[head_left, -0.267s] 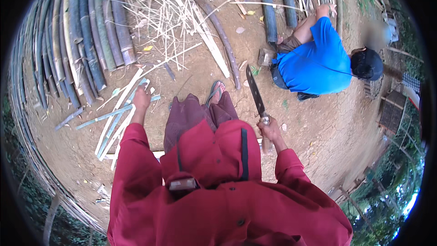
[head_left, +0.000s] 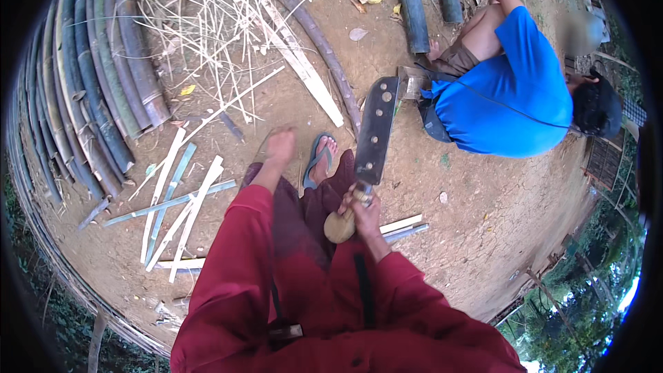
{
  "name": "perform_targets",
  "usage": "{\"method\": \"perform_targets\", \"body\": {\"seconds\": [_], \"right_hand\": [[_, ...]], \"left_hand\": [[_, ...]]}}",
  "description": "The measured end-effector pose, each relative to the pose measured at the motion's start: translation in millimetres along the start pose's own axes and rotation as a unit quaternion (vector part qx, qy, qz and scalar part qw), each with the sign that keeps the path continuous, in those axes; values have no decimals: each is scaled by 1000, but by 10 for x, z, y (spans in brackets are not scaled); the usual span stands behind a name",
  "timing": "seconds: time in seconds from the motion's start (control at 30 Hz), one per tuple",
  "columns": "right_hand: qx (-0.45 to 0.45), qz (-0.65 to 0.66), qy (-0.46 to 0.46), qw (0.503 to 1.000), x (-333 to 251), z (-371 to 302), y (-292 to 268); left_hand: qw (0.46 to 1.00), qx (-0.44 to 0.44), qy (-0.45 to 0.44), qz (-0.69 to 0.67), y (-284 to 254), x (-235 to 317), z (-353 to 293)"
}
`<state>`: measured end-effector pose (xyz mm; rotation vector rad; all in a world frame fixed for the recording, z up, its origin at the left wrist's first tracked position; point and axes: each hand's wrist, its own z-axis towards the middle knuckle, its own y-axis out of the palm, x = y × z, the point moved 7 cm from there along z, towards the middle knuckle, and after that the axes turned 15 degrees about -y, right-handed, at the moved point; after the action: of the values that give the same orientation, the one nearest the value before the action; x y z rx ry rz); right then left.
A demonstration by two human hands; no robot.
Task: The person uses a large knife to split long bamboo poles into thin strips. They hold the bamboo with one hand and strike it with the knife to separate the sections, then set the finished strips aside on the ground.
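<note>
1. The knife blade [head_left: 375, 126] is showing dark metal.
2. The wooden handle [head_left: 339, 228] is looking smooth.
3. Bamboo poles [head_left: 131, 27] are showing smooth skin.
4. The earthen ground [head_left: 483, 235] is looking rough.
5. Maroon sleeves [head_left: 228, 262] are showing matt cloth.

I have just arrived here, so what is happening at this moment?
The person's right hand holds a broad knife, its blade pointing forward. The left hand is out ahead and blurred; whether it holds anything is hard to tell. Split strips lie crossed on the ground to the left, with long bamboo poles beyond them. At the right, another person in blue sits low.
</note>
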<state>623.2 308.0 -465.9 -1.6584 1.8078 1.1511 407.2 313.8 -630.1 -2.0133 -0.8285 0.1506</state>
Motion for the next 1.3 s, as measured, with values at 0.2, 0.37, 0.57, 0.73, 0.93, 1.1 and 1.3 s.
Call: {"method": "perform_targets", "body": {"seconds": [0.2,0.37,0.57,0.73,0.93,1.1,1.3], "right_hand": [[-46,-97,43,993,444,288,-298],[41,-145,20,988,455,460,-385],[113,-59,5,992,428,502,-470],[130,-32,-87,987,324,409,-414],[164,-10,-112,980,430,-18,-449],[83,-134,-128,979,-97,-396,-139],[-24,-221,-200,954,-1565,-770,601]], "left_hand": [[988,27,152,13,1287,1077,1217],[952,78,265,128,2128,1079,1578],[921,6,330,207,2177,1049,1552],[880,42,463,95,1513,1199,1096],[836,116,536,12,-975,1164,-92],[827,356,434,38,-3373,643,-690],[729,460,212,-460,-6750,-282,-1331]]}}
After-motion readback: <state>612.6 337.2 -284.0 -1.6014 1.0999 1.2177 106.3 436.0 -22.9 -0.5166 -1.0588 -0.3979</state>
